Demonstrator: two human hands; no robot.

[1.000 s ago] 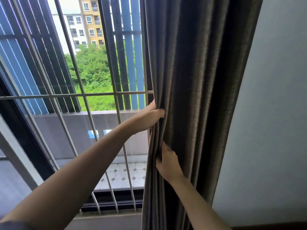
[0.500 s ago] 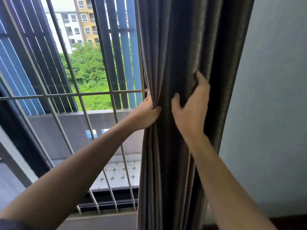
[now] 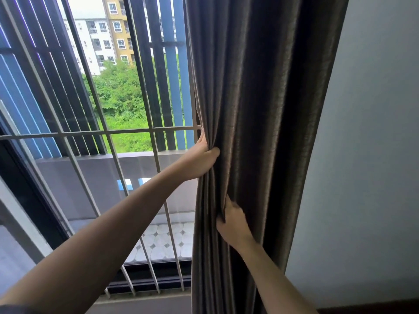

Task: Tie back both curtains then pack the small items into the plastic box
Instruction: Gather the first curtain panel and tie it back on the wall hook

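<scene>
Since the job starts with tying the curtains back, it makes sense that the dark grey-brown curtain is bunched into one thick column running from 12 down to 6 o'clock, just right of centre. Looks like the gathering stage to me. Nothing's tied yet, and I can't spot a tie-back anywhere.

The left hand sits about dead centre. Its fingers wrap round the curtain's window-side edge with the thumb across the front, pinning the pleats together, I reckon. The right hand is lower, roughly 5 o'clock from the left one, pinching a fold. Its fingertips disappear into the fabric, so I can't say how deep that grip goes. Probably it's tucking loose pleats into the bundle.

Around it:
- A plain pale wall fills 3 o'clock, just beside the curtain, so there's little room to shove the bundle that way.
- The window grille covers 9 to 11 o'clock, with its bars close by the left hand.
- A tiled balcony floor shows through at 7 o'clock.

No plastic box or small items in view.
</scene>
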